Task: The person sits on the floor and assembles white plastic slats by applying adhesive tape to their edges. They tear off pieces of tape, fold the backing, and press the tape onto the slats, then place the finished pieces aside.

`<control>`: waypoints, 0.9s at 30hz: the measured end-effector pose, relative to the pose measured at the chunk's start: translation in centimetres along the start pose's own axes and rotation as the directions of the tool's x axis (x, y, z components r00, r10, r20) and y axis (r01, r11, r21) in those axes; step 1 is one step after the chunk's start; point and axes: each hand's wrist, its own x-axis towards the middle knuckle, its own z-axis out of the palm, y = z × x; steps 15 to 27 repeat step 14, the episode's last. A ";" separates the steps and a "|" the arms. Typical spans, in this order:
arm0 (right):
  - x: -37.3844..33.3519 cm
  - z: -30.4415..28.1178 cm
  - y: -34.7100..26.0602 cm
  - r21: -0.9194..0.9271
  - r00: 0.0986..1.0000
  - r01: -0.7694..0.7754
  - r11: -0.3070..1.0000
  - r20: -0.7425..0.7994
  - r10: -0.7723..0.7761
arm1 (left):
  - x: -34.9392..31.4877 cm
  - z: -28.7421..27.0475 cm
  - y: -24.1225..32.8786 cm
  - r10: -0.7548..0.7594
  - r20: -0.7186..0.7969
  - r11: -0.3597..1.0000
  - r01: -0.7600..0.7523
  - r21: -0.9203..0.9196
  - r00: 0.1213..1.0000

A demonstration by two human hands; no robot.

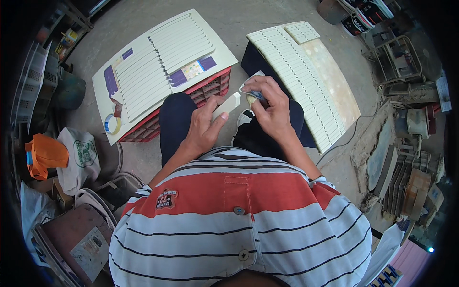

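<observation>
In front of my body, my left hand (203,126) grips a small white rectangular block (226,106) between thumb and fingers, its end pointing up and right. Close beside it, my right hand (273,106) is closed on a small thin bluish-white piece (257,90) whose kind I cannot make out. Something cream-coloured (251,99) shows at the right thumb's tip. The hands are apart. Beyond the left hand lies a white board (225,56) bearing rows of cream strips (143,81). Right of my right hand, a second board (330,71) carries a long row of similar strips (296,71).
A red crate (221,85) supports the left board, which also holds a tape roll (113,124) and purple patches (111,80). A dark blue box (252,60) stands under the right board. Bags (79,153) lie left; buckets (356,24) stand far right; a cable (354,125) crosses the floor.
</observation>
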 end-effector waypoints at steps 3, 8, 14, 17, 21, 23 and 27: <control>-0.2 0.1 -0.7 0.016 0.996 0.084 0.996 0.021 -0.084 | 0.1 0.2 0.3 0.019 -0.007 1.000 -0.019 -0.020 1.000; -0.2 0.1 -0.3 0.019 1.000 0.015 1.000 -0.006 -0.014 | 0.0 0.2 0.5 0.008 -0.011 1.000 -0.008 0.016 1.000; -0.4 0.2 0.2 0.014 0.999 0.025 1.000 -0.030 -0.024 | -0.1 0.3 0.6 0.006 -0.016 0.999 -0.005 0.043 1.000; -0.4 0.2 0.2 0.014 0.999 0.025 1.000 -0.030 -0.024 | -0.1 0.3 0.6 0.006 -0.016 0.999 -0.005 0.043 1.000; -0.4 0.2 0.2 0.014 0.999 0.025 1.000 -0.030 -0.024 | -0.1 0.3 0.6 0.006 -0.016 0.999 -0.005 0.043 1.000; -0.4 0.2 0.2 0.014 0.999 0.025 1.000 -0.030 -0.024 | -0.1 0.3 0.6 0.006 -0.016 0.999 -0.005 0.043 1.000; -0.4 0.2 0.2 0.014 0.999 0.025 1.000 -0.030 -0.024 | -0.1 0.3 0.6 0.006 -0.016 0.999 -0.005 0.043 1.000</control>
